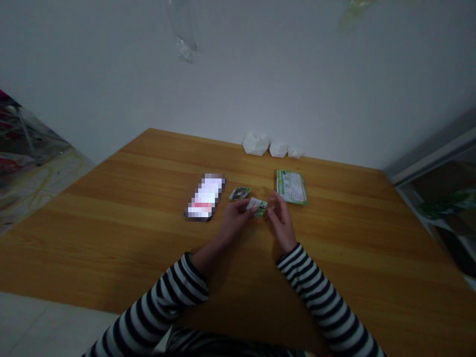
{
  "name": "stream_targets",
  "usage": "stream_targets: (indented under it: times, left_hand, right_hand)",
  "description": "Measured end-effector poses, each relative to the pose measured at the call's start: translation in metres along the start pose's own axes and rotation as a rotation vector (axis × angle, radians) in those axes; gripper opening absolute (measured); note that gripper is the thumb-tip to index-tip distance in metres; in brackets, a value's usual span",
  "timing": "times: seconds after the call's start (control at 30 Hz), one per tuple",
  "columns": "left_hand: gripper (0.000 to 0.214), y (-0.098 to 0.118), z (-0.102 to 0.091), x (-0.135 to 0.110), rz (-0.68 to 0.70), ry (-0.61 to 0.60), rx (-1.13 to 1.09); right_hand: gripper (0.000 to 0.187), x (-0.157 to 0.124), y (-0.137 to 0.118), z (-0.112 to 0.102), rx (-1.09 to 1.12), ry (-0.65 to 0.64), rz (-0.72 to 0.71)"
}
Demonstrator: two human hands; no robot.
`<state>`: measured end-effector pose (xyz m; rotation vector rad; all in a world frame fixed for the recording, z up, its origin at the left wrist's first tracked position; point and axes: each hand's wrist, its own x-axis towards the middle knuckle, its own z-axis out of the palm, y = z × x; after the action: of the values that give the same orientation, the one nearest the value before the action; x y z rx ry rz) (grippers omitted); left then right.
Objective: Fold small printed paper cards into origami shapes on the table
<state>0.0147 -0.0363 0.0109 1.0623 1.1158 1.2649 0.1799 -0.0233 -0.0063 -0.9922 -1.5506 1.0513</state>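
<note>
A small green-and-white packet is pinched at its left side between the thumb and fingers of my left hand, just above the wooden table. At the packet's right edge, the curled fingers and thumb of my right hand close in on it; the exact contact is hard to make out. Just behind my left hand lies another small packet, grey and green. A larger flat green-and-white packet with printed text rests beyond my right hand.
A phone with a lit, pixelated screen lies left of my hands. Crumpled white tissues stand along the wall at the back edge of the wooden table. Shelving is at the far right.
</note>
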Motion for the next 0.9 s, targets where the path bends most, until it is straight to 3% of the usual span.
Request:
stream_targets:
  times: [0.07, 0.17, 0.37, 0.6, 0.77, 0.9]
  left_hand:
    - [0.030, 0.004, -0.005, 0.001, 0.012, -0.010, 0.133]
    - [0.024, 0.008, -0.009, 0.001, 0.038, -0.092, 0.341]
    - [0.028, 0.005, -0.013, -0.001, 0.060, -0.173, 0.546]
    - [0.034, -0.006, -0.008, 0.000, 0.061, -0.184, 0.285]
    - [0.070, -0.012, -0.006, -0.001, -0.152, -0.242, -0.050]
    - [0.067, -0.009, -0.003, -0.003, -0.285, -0.236, -0.219]
  right_hand:
    - [0.038, 0.002, -0.004, -0.010, -0.125, 0.013, -0.123]
    - [0.035, 0.007, -0.005, -0.023, -0.321, -0.203, -0.283]
    - [0.021, 0.008, 0.006, -0.026, -0.375, -0.380, -0.271]
    - [0.010, 0.008, 0.009, -0.022, -0.210, -0.419, -0.166]
    - [0.012, 0.011, 0.012, -0.023, -0.152, -0.284, -0.157]
    - [0.010, 0.012, 0.011, -0.021, -0.115, -0.261, -0.140]
